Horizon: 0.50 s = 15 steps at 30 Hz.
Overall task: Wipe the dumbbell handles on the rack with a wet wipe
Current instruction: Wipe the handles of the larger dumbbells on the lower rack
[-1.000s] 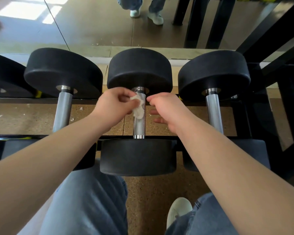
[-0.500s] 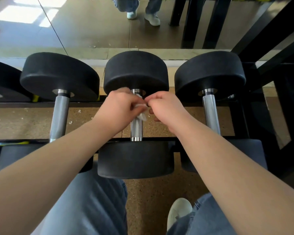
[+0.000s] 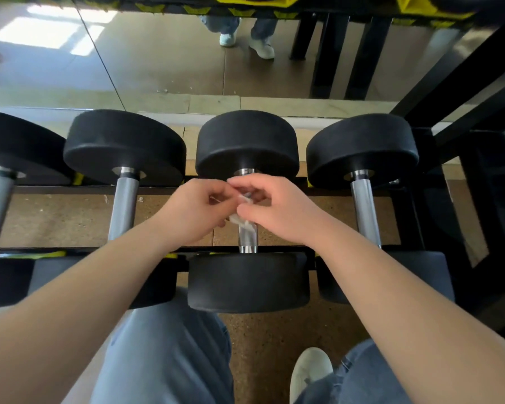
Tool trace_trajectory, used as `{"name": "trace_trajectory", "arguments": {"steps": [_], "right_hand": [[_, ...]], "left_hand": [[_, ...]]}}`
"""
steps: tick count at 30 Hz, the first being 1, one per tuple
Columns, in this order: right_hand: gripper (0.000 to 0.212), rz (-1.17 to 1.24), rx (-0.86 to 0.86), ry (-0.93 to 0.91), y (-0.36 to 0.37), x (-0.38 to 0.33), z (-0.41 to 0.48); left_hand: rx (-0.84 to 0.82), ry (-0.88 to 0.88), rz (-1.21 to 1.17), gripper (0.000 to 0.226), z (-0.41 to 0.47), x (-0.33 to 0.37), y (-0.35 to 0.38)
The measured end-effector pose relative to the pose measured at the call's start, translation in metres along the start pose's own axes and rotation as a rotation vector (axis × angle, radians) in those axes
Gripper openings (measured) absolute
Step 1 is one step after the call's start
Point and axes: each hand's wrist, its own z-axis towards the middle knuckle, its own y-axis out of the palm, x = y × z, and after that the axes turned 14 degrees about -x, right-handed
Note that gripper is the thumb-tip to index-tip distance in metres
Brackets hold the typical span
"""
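L hand (image 3: 191,212) + R hand (image 3: 280,212): fingers of both curled in, pinching the wet wipe (image 3: 237,219) between them. It's a small crumpled wad. Right under the fingers is the handle (image 3: 247,239) of the middle dumbbell (image 3: 248,282). The wipe looks to touch its upper part, w/ bare chrome nearer the body. Neighbour handle (image 3: 123,211) sits out past the L knuckles.

Risks, prob.: the wad is too bunched, so it only skims the top of the bar and misses the underside. A loose two-hand pinch could let it slip and drop thru the rack (image 3: 333,182) gap to the floor.
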Motion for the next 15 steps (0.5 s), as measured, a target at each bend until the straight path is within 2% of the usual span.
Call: {"name": "trace_trajectory", "arguments": {"steps": [2, 4, 7, 11, 15], "right_hand": [[0.058, -0.020, 0.044, -0.025, 0.005, -0.008, 0.005], [0.056, 0.009, 0.110, -0.018, 0.012, -0.019, 0.013], [0.040, 0.089, 0.174, 0.002, 0.026, -0.036, 0.028], [0.014, 0.092, 0.198, 0.030, 0.046, -0.060, 0.051], [0.011, 0.075, 0.189, 0.065, 0.065, -0.080, 0.079]], "left_hand": [[0.044, -0.027, -0.162, 0.010, -0.006, 0.003, -0.008], [0.077, -0.037, -0.222, 0.011, -0.014, 0.004, -0.018], [0.156, -0.015, -0.115, 0.009, -0.028, 0.000, -0.041], [0.224, -0.078, -0.120, 0.010, -0.051, -0.015, -0.077], [0.296, -0.236, 0.052, 0.017, -0.074, -0.048, -0.110]]}}
